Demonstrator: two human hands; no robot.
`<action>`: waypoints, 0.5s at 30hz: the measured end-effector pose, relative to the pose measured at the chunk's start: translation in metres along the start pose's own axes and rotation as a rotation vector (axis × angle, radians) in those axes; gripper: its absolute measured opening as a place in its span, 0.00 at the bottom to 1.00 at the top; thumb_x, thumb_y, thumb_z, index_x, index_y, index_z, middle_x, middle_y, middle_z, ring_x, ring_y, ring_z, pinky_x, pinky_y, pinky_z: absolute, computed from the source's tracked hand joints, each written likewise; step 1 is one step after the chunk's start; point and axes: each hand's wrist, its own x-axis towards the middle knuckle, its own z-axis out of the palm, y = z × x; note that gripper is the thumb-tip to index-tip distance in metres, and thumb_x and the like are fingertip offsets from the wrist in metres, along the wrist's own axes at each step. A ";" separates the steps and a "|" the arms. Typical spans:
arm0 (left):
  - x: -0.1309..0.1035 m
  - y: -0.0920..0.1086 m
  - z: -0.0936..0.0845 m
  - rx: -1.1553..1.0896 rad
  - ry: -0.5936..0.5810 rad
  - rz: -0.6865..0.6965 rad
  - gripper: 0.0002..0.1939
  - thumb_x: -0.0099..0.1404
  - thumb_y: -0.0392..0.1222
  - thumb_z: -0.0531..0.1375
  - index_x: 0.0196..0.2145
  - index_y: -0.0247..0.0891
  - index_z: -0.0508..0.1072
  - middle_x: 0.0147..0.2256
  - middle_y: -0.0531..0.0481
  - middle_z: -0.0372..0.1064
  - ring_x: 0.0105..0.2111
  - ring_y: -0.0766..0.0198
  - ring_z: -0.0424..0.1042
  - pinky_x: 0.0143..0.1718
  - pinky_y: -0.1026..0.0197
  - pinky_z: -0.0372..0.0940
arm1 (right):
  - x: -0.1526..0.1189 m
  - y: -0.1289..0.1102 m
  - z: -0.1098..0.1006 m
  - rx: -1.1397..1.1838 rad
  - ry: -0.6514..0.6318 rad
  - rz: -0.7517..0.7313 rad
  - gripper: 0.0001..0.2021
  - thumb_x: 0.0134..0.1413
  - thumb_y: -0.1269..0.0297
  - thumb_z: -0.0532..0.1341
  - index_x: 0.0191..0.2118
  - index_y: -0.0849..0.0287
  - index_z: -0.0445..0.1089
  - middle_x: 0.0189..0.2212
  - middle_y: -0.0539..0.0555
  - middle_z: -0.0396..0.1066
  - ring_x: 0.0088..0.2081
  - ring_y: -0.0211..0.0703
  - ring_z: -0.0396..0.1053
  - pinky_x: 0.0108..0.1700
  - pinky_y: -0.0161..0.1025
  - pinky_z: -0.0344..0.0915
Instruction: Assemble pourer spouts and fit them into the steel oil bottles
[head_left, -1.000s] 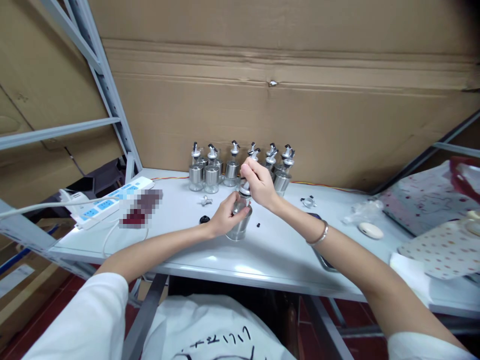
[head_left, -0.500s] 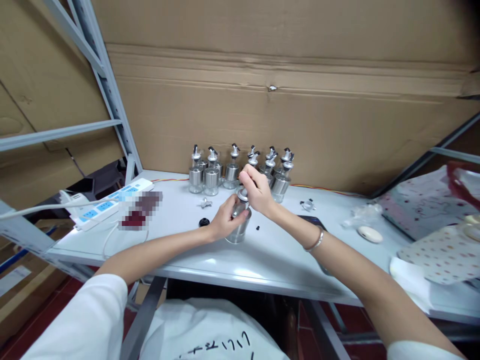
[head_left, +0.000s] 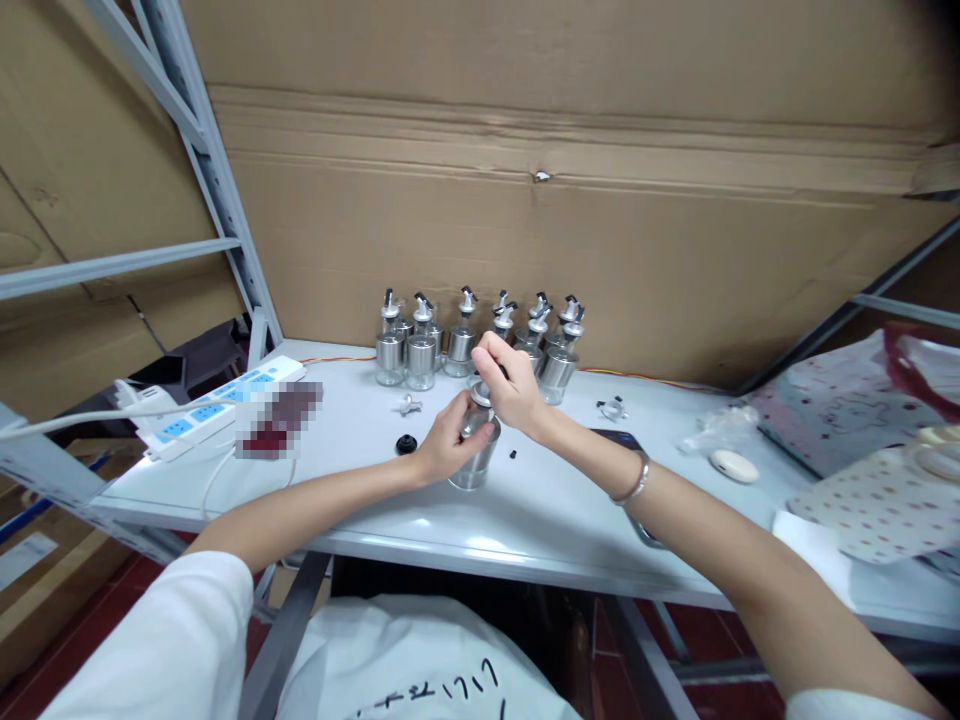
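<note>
A glass bottle with a metal sleeve (head_left: pixel 472 468) stands near the front of the white table. My left hand (head_left: pixel 452 440) wraps round its upper body from the left. Over its top, my right hand (head_left: pixel 511 384) is closed on the bottle's pouring spout, which the fingers mostly hide. Behind the hands stand several similar bottles (head_left: pixel 421 355) with silver and black spouts. A black round cap (head_left: pixel 406 444) and a small silver spout part (head_left: pixel 408 404) lie left of the held bottle. To its right is a tiny black piece (head_left: pixel 513 454).
A white power strip (head_left: pixel 225 405) with cables lies at the left. On the right are a metal ring part (head_left: pixel 613 408), a dark phone (head_left: pixel 622 440) partly under my forearm, a white oval object (head_left: pixel 734 466), clear plastic and bags (head_left: pixel 885 500).
My right hand has shifted slightly left over the bottle's top. My left hand keeps its hold on the bottle, and the whole view has moved a little.
</note>
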 end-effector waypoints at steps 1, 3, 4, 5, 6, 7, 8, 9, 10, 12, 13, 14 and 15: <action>0.000 0.000 0.000 -0.005 -0.001 -0.006 0.11 0.63 0.47 0.55 0.32 0.39 0.58 0.28 0.54 0.57 0.30 0.64 0.58 0.34 0.61 0.59 | 0.000 0.000 0.000 -0.004 0.011 0.001 0.15 0.62 0.58 0.49 0.24 0.55 0.51 0.20 0.44 0.51 0.22 0.33 0.50 0.27 0.34 0.51; 0.001 -0.001 0.000 -0.017 -0.002 -0.021 0.11 0.63 0.48 0.55 0.31 0.39 0.58 0.28 0.54 0.57 0.30 0.65 0.58 0.34 0.61 0.59 | -0.002 0.000 0.001 -0.014 0.041 -0.001 0.14 0.62 0.60 0.49 0.25 0.55 0.50 0.20 0.44 0.50 0.22 0.33 0.51 0.26 0.34 0.51; 0.001 -0.002 0.000 -0.023 -0.001 -0.030 0.12 0.63 0.48 0.56 0.31 0.39 0.58 0.28 0.54 0.58 0.30 0.65 0.59 0.33 0.61 0.59 | -0.004 0.001 0.001 -0.020 0.055 -0.005 0.13 0.61 0.61 0.50 0.25 0.55 0.51 0.20 0.44 0.51 0.22 0.33 0.51 0.26 0.34 0.52; 0.001 -0.002 0.000 -0.031 -0.002 -0.039 0.12 0.62 0.48 0.56 0.31 0.38 0.58 0.28 0.53 0.58 0.30 0.65 0.59 0.34 0.61 0.60 | -0.006 0.002 0.001 -0.026 0.063 -0.012 0.12 0.60 0.62 0.51 0.26 0.55 0.51 0.20 0.44 0.51 0.21 0.33 0.51 0.26 0.34 0.52; 0.000 -0.003 0.000 -0.041 -0.001 -0.047 0.12 0.62 0.49 0.56 0.33 0.38 0.59 0.29 0.53 0.59 0.30 0.64 0.60 0.35 0.61 0.61 | -0.008 0.004 0.001 -0.034 0.065 -0.022 0.10 0.58 0.63 0.52 0.27 0.55 0.53 0.21 0.44 0.53 0.22 0.34 0.52 0.26 0.34 0.53; 0.000 -0.003 0.001 -0.054 -0.001 -0.054 0.12 0.62 0.49 0.57 0.34 0.38 0.60 0.31 0.52 0.61 0.32 0.63 0.62 0.36 0.60 0.62 | -0.011 0.007 0.000 -0.041 0.062 -0.036 0.07 0.56 0.63 0.53 0.28 0.55 0.54 0.22 0.45 0.55 0.22 0.34 0.54 0.27 0.34 0.55; -0.002 -0.003 0.001 -0.070 0.002 -0.060 0.14 0.62 0.50 0.57 0.37 0.38 0.60 0.33 0.50 0.63 0.34 0.61 0.64 0.39 0.59 0.63 | -0.014 0.010 -0.001 -0.048 0.054 -0.051 0.06 0.54 0.63 0.55 0.31 0.55 0.56 0.24 0.46 0.57 0.24 0.35 0.56 0.28 0.35 0.57; -0.004 -0.003 0.002 -0.088 0.010 -0.069 0.15 0.62 0.50 0.57 0.40 0.38 0.60 0.37 0.48 0.64 0.38 0.59 0.65 0.42 0.57 0.63 | -0.017 0.013 -0.002 -0.055 0.042 -0.065 0.07 0.50 0.63 0.57 0.33 0.55 0.57 0.26 0.47 0.60 0.25 0.36 0.59 0.30 0.36 0.59; -0.006 -0.003 0.003 -0.107 0.023 -0.082 0.18 0.63 0.51 0.57 0.44 0.38 0.59 0.40 0.46 0.64 0.42 0.58 0.66 0.45 0.56 0.63 | -0.020 0.017 -0.003 -0.061 0.028 -0.076 0.11 0.47 0.62 0.60 0.36 0.55 0.58 0.28 0.49 0.62 0.28 0.38 0.61 0.31 0.37 0.60; -0.012 -0.002 0.007 -0.145 0.057 -0.125 0.21 0.64 0.51 0.55 0.49 0.39 0.54 0.47 0.43 0.61 0.47 0.56 0.65 0.49 0.54 0.62 | -0.027 0.023 -0.004 -0.072 -0.011 -0.080 0.19 0.43 0.62 0.63 0.41 0.55 0.58 0.32 0.51 0.64 0.30 0.41 0.64 0.33 0.39 0.63; -0.014 -0.002 0.009 -0.163 0.073 -0.152 0.22 0.65 0.51 0.54 0.51 0.39 0.52 0.49 0.42 0.59 0.48 0.56 0.64 0.50 0.53 0.62 | -0.029 0.025 -0.004 -0.080 -0.035 -0.072 0.21 0.43 0.62 0.63 0.43 0.56 0.57 0.33 0.52 0.65 0.29 0.40 0.65 0.32 0.38 0.63; -0.016 -0.002 0.010 -0.181 0.087 -0.179 0.22 0.66 0.51 0.53 0.51 0.40 0.51 0.50 0.41 0.58 0.50 0.56 0.64 0.51 0.53 0.62 | -0.032 0.026 -0.004 -0.088 -0.060 -0.059 0.21 0.44 0.62 0.63 0.45 0.56 0.57 0.32 0.51 0.65 0.27 0.39 0.65 0.30 0.38 0.63; -0.017 -0.002 0.012 -0.198 0.102 -0.204 0.22 0.66 0.51 0.53 0.52 0.40 0.50 0.51 0.41 0.57 0.51 0.56 0.63 0.52 0.52 0.61 | -0.033 0.027 -0.005 -0.098 -0.083 -0.042 0.21 0.46 0.63 0.62 0.46 0.56 0.56 0.31 0.50 0.66 0.25 0.38 0.64 0.28 0.36 0.62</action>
